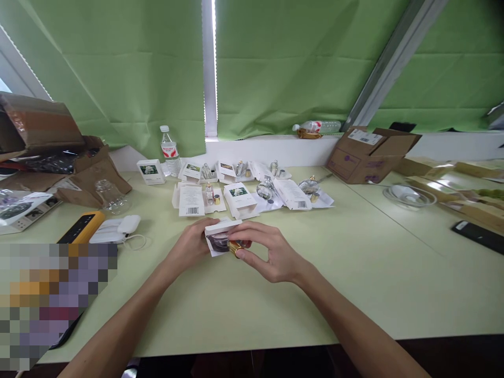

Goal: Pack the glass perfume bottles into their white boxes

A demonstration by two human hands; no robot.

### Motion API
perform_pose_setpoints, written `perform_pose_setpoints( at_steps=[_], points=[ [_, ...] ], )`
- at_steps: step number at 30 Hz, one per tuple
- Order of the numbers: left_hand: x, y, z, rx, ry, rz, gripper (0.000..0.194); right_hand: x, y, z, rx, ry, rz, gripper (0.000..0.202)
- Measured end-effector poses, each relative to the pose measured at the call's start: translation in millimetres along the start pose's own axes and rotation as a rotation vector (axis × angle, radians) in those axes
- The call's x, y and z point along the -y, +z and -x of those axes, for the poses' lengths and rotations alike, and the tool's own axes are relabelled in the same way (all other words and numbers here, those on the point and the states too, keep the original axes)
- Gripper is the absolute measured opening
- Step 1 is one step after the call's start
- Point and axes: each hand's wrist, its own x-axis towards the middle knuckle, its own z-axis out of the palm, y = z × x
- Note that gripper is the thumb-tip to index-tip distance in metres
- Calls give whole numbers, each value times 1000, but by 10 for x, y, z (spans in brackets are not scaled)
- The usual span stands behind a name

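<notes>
My left hand [192, 240] is closed round the left side of a small white box [222, 227], whose open end faces me. Inside that end shows a dark, glassy item [218, 241], partly hidden. Between the thumb and fingers of my right hand [271, 251] is a gold cap [235, 248], right at the box's opening. Whether the cap touches the glassy item I cannot tell. Beyond my hands lie opened white boxes with glass bottles, among them a small bottle [209, 194] beside another gold cap [217, 199].
A water bottle [170, 152] stands at the back, near a closed white box [151, 172]. Cardboard boxes sit at the back right [354, 157] and far left [43, 126]. A yellow-edged device [81, 227] and white chargers lie left; a coiled cable [409, 195] and black phone [478, 236] lie right.
</notes>
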Motion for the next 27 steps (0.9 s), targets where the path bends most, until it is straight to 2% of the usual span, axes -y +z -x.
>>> perform_pose_setpoints(
  at_steps=[9,20,27],
  points=[
    [-5,0,6,-14,-3,-20,28,-27,59,-9,-71,-31,72,22],
    [-9,-7,9,7,-29,-14,28,-49,97,-22,-63,30,21,23],
    [-24,-10,-6,18,-19,-29,30,-78,115,-23,-120,26,73,22]
  ],
)
